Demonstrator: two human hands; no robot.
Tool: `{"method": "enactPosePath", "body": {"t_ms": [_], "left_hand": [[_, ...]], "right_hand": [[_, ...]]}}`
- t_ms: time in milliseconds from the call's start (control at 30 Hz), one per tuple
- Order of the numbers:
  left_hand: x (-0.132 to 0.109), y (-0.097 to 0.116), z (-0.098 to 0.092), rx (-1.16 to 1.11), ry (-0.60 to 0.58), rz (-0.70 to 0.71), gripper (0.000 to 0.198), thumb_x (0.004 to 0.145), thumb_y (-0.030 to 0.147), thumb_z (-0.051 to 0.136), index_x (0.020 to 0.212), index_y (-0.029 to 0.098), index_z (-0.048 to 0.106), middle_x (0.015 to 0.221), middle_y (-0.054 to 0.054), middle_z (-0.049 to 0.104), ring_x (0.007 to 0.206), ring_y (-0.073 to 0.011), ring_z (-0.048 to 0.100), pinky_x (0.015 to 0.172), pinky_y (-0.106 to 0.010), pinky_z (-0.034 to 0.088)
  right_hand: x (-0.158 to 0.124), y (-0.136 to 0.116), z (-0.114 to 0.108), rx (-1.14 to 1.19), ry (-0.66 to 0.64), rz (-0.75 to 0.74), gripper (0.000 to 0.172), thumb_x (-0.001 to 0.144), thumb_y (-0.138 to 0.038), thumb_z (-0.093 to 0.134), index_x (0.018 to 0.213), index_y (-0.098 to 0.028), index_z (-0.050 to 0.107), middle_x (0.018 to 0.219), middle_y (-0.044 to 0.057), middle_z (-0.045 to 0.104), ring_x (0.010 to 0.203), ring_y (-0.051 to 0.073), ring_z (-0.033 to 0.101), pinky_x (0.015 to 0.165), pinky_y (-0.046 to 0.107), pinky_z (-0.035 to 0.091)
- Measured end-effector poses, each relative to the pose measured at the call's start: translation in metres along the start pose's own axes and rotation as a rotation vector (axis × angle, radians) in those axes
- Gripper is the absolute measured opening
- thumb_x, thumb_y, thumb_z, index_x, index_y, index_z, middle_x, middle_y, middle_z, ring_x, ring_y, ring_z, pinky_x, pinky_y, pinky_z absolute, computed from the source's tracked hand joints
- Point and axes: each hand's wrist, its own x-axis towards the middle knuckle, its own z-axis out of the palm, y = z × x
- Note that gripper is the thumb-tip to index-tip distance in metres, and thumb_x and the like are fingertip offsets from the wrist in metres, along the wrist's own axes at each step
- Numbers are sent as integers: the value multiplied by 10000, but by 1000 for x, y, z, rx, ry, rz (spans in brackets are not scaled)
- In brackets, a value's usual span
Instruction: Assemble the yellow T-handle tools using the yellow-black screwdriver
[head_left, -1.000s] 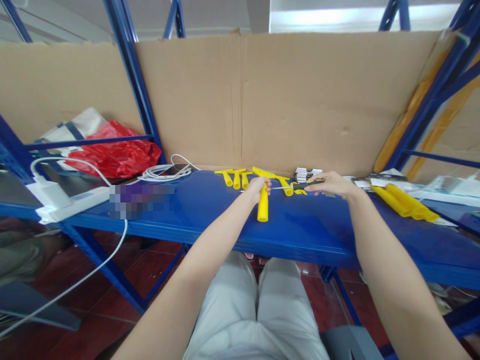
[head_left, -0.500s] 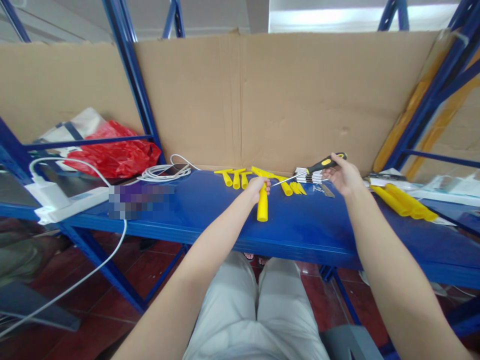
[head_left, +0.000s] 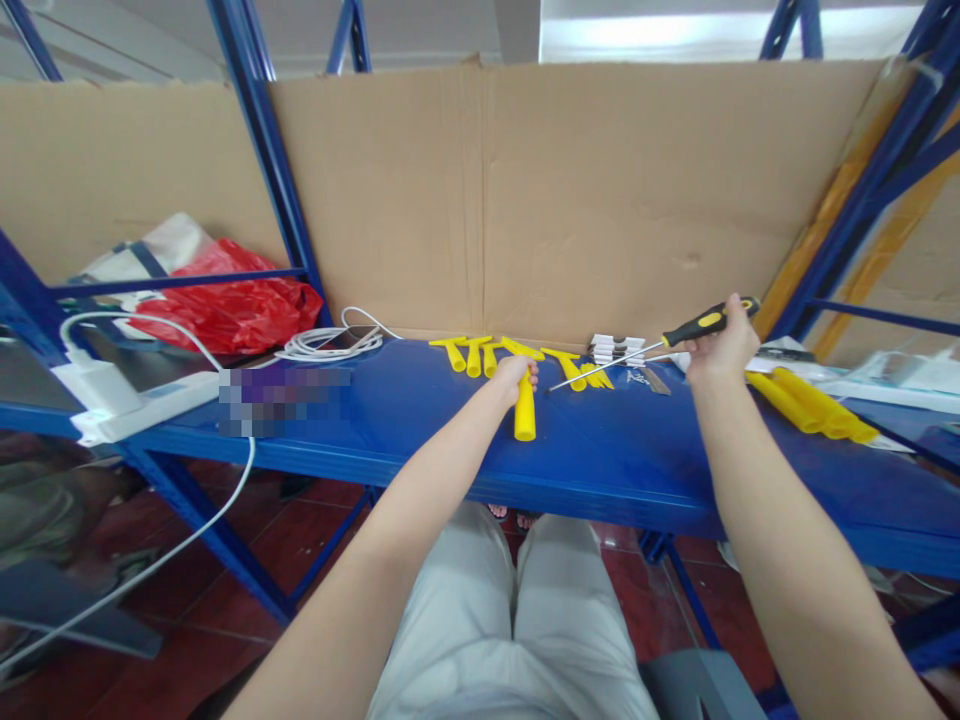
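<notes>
My left hand [head_left: 517, 375] is closed around a yellow T-shaped scraper handle [head_left: 525, 415], whose round grip points toward me. In my right hand [head_left: 721, 345] is a screwdriver [head_left: 686, 329] with a black and yellow handle. Its long metal shaft slants down to the left, and the tip is just right of my left hand, apart from the scraper handle. Behind lie more T-shaped handles [head_left: 474, 358] in a row. Small yellow wedge pieces [head_left: 598, 378], small screws [head_left: 637, 377] and a flat grey metal blade [head_left: 657, 382] lie beneath the screwdriver.
Small white boxes [head_left: 606, 347] stand against the cardboard wall [head_left: 585, 200]. Yellow tubular grips [head_left: 814, 405] lie at the right of the blue table [head_left: 600, 460]. To the left are a coiled white cable [head_left: 326, 345], a red plastic bag [head_left: 232, 300] and a power strip [head_left: 161, 400].
My right hand has moved right with the screwdriver, drawing its tip away from the scraper handle. My left hand and the handle have hardly moved.
</notes>
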Motion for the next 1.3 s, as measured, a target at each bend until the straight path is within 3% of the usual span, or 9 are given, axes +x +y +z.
{"method": "enactPosePath", "body": {"t_ms": [167,433,1300], "left_hand": [[3,-3,-2,139,23,-78,208,755,-3,476,664,183,453,433,67,407,331,-63,353,381,-179,309],[1,-4,-1,207,-29,-104,226,804,9,453,661,182,439,438,60,413,332,-68,365,382,-186,299],[4,-4,-2,160,-67,-81,207,761,-1,461,658,177,439,454,57,415,344,-63,357,379,-193,285]], "right_hand": [[-1,-6,-1,125,77,15,266,934,-231,460,678,-206,389,623,-53,392,477,56,417,357,190,235],[-3,-7,-2,262,86,82,268,957,-251,464,700,-183,425,642,-50,439,466,53,452,310,167,236],[10,1,-7,226,96,-3,193,911,-233,483,731,-196,422,660,-61,458,465,57,489,290,152,278]]}}
